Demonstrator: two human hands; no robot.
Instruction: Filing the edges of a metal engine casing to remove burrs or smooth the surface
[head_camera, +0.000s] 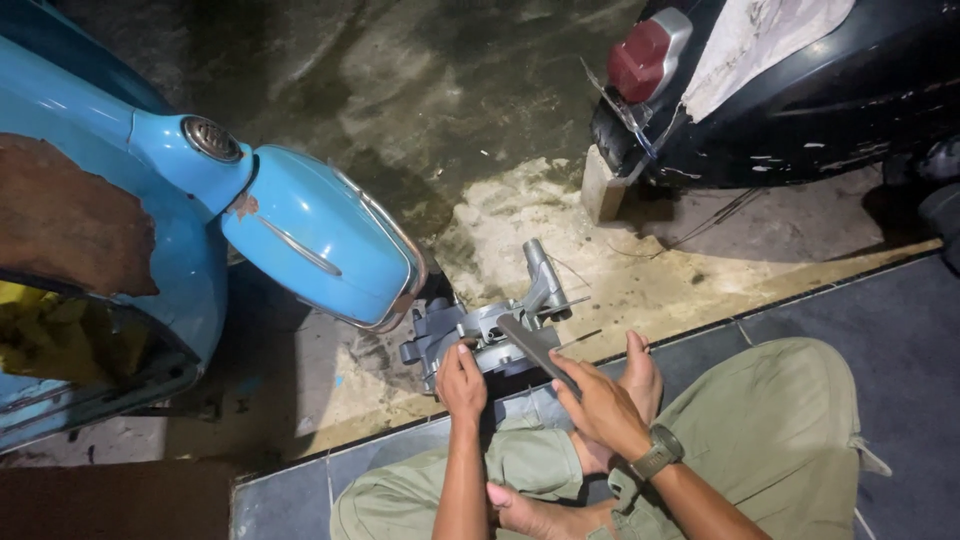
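I look down past my knees at the grey metal casting (480, 335) that rests on the floor (640, 285) just beyond my bare feet, right at the edge where the dark tiles (880, 330) meet the stained concrete. My left hand (461, 382) sits on the near side of the casting, fingers curled down over its edge and pressing on it. My right hand (603, 404) is closed around the handle end of a flat dark file (535, 345), whose blade slants up and to the left across the top of the casting, touching it. A watch (657, 452) is strapped on that wrist. I sit cross-legged in olive trousers (780, 430). To my left, the rounded blue side cowl of a scooter (320, 235) stands close beside the casting, with rust patches on its body. Ahead on the right, a black scooter's tail (800, 100) with a red tail lamp (640, 58) stands well apart, a small wooden block (603, 185) just under its rear.
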